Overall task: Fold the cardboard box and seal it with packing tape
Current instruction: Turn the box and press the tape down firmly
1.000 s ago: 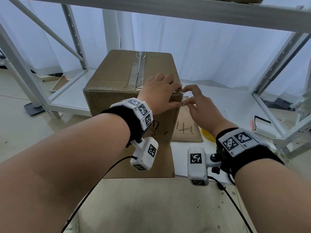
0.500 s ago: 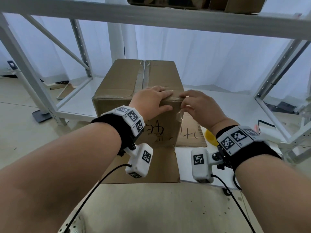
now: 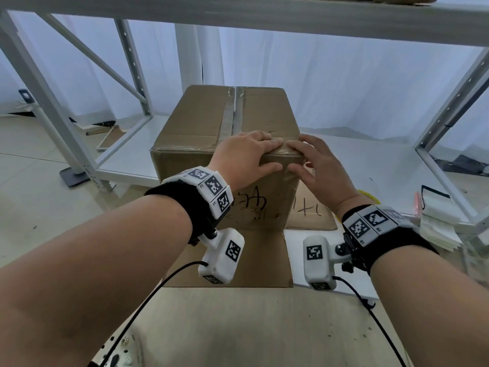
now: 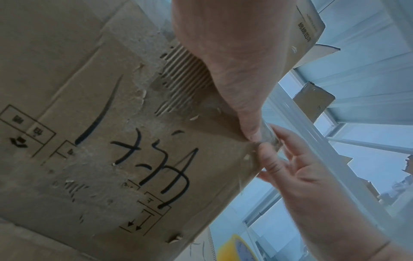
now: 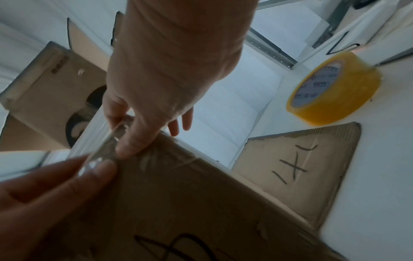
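A closed cardboard box (image 3: 201,120) stands on the white shelf (image 3: 370,160), with clear tape along its top seam and its front top edge. My left hand (image 3: 262,154) lies over that edge, fingers flat on top and thumb on the front face. My right hand (image 3: 304,160) straddles the box's front right corner the same way. Both thumbs press a crinkled end of clear tape (image 5: 105,151) against the box (image 5: 201,203) just below the edge. The left wrist view shows the thumbs meeting there on the marked front face (image 4: 89,88).
A yellow tape roll (image 5: 333,88) lies on the shelf right of the box, behind a flat cardboard scrap (image 5: 301,167). A cardboard sheet (image 3: 254,258) lies under the box. White papers (image 3: 436,221) sit far right. Rack uprights (image 3: 449,107) and an upper beam (image 3: 238,17) frame the space.
My right hand held a loose tape end off the corner; now it lies on the box with the tape pressed down. The left hand stayed on the edge.
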